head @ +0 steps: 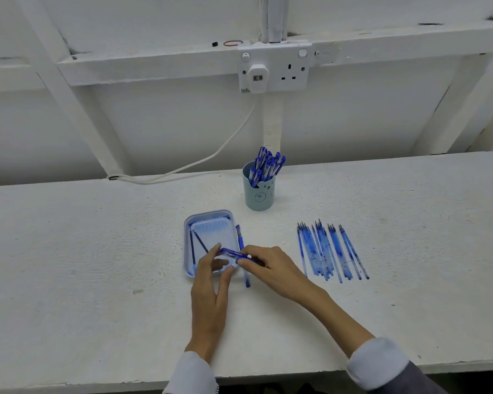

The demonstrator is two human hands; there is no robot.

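Note:
A blue pen (234, 253) is held level just above the near right corner of a pale blue tray (208, 220). My right hand (271, 268) pinches its right end. My left hand (211, 288) touches its left end with fingertip and thumb. Two thin dark refills (197, 244) lie inside the tray. Another blue pen (242, 245) lies on the table along the tray's right side, partly hidden by my right hand.
A light blue cup (259, 194) full of several blue pens stands behind the tray. A row of several blue-stained refills (330, 251) lies to the right. A white cable (211, 157) runs from the wall socket (273, 69) to the table's back edge.

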